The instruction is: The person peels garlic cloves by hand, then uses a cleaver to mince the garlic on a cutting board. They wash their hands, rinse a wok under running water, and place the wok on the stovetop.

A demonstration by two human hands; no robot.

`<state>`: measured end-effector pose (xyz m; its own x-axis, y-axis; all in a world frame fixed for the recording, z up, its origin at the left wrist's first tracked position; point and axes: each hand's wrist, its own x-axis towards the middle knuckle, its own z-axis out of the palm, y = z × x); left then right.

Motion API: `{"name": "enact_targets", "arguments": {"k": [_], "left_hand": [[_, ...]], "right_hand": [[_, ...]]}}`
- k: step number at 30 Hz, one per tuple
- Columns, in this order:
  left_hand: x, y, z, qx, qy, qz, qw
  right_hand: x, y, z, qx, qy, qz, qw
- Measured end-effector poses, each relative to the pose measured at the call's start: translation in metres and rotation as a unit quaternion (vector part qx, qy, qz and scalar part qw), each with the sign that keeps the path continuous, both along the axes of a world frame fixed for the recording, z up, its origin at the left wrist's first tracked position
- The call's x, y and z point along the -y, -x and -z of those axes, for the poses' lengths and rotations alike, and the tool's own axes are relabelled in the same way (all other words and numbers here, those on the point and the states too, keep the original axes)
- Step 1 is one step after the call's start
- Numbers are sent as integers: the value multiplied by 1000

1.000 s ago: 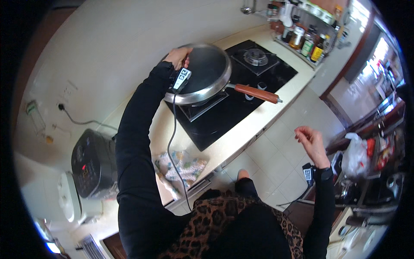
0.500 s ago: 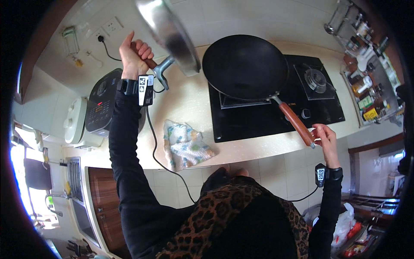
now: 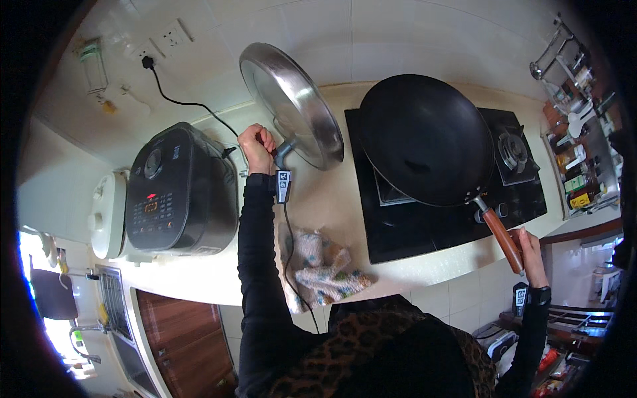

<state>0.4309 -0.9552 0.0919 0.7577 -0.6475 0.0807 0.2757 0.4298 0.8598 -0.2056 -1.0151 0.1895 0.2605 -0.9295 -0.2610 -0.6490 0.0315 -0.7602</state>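
My left hand (image 3: 257, 147) is closed around the handle of a metal-rimmed pan lid (image 3: 321, 116). The lid stands on edge, tilted, between the rice cooker and the stove; whether its lower rim touches the counter I cannot tell. A black wok (image 3: 424, 136) sits over the left burner, its inside dark and bare. Its reddish-brown wooden handle (image 3: 501, 239) points toward me on the right. Around the end of that handle my right hand (image 3: 532, 257) is closed, with its fingers partly hidden. Below the lid, a crumpled patterned cloth (image 3: 325, 268) lies at the counter's front edge.
A black rice cooker (image 3: 186, 192) stands left of my left arm, its cord (image 3: 192, 105) running to a wall socket (image 3: 176, 38). Beside it is a white appliance (image 3: 108, 215). The black gas stove (image 3: 424, 232) has a second burner (image 3: 512, 151). A rack of bottles (image 3: 578, 179) stands far right.
My left hand has brought the lid down and rightward toward the counter. My right hand has stayed at the wok's handle. The view has shifted left, so the stove appears further right.
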Motion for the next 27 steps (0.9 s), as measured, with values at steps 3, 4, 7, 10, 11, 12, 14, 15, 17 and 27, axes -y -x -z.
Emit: {"name": "enact_targets", "arguments": {"k": [3,4,7,10,11,12,14,15,17,27], "left_hand": [[15,-14,14,-9,25,6,1000],[18,-18,16,-3,30,0,1000],[27,-28,19,55,44,-11,997],[28,-36,18,113,47,-34,992],[28,-39,18,128,42,-45,990],[28,-39,19,142,50,-39,988],[26,-41,22,164,44,-39,985],[25,-43,23,162,41,-28,986],[22,-48,24,160,34,5,986],[7,-39,19,90,-84,-17,992]], "right_hand": [[-1,-5,0,-27,-10,8,1000],[-2,-6,-1,-13,-19,-5,1000],[-3,-11,-3,-6,-33,-21,999],[-4,-19,-3,-6,-41,-40,998],[-4,-21,-3,-9,-55,-42,998],[-4,-22,-5,-6,-66,-39,997],[-5,-23,-7,-2,-73,-38,997],[-6,-23,-8,-7,-84,-41,996],[-6,-23,-8,4,-90,-47,995],[-12,-17,-10,41,-109,-76,990]]}}
